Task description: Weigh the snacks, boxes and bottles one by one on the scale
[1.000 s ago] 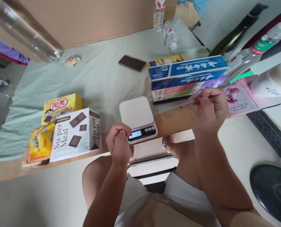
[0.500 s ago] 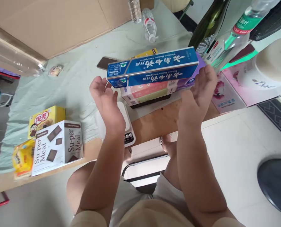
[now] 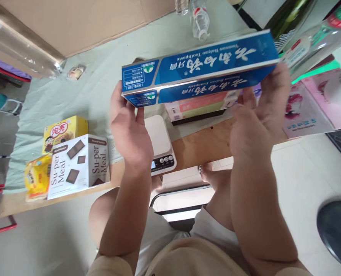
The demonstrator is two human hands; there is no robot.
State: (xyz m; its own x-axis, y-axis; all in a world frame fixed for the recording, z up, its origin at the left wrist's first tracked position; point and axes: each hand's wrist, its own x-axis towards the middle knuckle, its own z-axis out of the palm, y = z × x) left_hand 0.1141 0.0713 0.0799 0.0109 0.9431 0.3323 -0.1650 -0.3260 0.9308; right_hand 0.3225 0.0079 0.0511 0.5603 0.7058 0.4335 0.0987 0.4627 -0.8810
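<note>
Above scale (image 3: 158, 140), toothpaste box (image 3: 199, 69) is pinched end-to-end btwn left hand (image 3: 128, 128) & right hand (image 3: 256, 122), both grips closed on it; keep box level, palms square.

Free room: bare cloth on worktop (image 3: 95, 92) between snack boxes (image 3: 78, 165) at left and scale (image 3: 159, 143), open back to the cardboard wall. Bare wood strip (image 3: 205, 143) right of scale, at near edge. Obstacles: toothpaste box (image 3: 199, 67), held in air w/ both hands, spans above scale and box stack (image 3: 199, 111). Right side crowded: bottles (image 3: 308, 42), pink pack (image 3: 305, 115). Water bottle (image 3: 199, 21) lies at far edge.
</note>
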